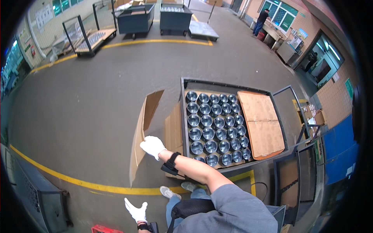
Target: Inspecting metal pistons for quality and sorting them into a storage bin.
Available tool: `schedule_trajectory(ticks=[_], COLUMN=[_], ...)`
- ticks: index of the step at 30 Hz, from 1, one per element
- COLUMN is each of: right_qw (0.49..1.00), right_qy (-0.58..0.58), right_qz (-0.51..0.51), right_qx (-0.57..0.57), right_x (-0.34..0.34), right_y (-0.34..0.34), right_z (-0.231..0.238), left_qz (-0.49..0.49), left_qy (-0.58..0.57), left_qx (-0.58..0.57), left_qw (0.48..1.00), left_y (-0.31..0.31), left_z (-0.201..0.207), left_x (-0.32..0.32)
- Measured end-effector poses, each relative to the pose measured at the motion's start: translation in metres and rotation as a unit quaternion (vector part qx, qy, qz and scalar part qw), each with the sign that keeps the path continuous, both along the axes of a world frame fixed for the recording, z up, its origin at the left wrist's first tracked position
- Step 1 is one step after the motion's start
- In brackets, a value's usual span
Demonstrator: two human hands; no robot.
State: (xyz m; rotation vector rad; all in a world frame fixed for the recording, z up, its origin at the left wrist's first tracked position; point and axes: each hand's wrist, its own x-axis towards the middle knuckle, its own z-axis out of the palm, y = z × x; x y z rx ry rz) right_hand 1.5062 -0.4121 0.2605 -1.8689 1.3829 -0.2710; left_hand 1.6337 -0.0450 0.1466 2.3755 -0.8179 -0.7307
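My right hand (153,147), in a white glove, reaches across to the left and grips the edge of a bent brown cardboard sheet (138,151). The sheet hangs upright in the air, left of a dark metal cart (229,84). Lower down, my gloved left hand (136,211) holds nothing, its fingers and thumb spread. Rows of shiny, round, hollow metal parts (219,122) stand in the cart on a brown layer. Another flat cardboard sheet (262,124) covers the cart's right side.
Against the cart's left side leans a cardboard panel (173,132). A yellow floor line (97,187) passes near my feet. Grey bins (136,23) and a flat trolley (95,40) stand far off. At the lower left is a dark metal container (46,202); a person (261,21) stands by a far counter.
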Motion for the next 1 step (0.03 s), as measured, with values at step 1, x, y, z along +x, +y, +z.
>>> schedule_trajectory(ticks=[1], right_qw=[0.999], right_qy=[-0.010], right_qz=[0.042], right_qx=[-0.018], right_x=[-0.0021], right_y=[-0.0030], right_z=[0.0135], left_qz=[-0.039], left_qy=[-0.074], left_qx=[-0.017], left_qw=[0.996], left_y=[-0.0260], left_z=[0.0276], left_x=[0.0045])
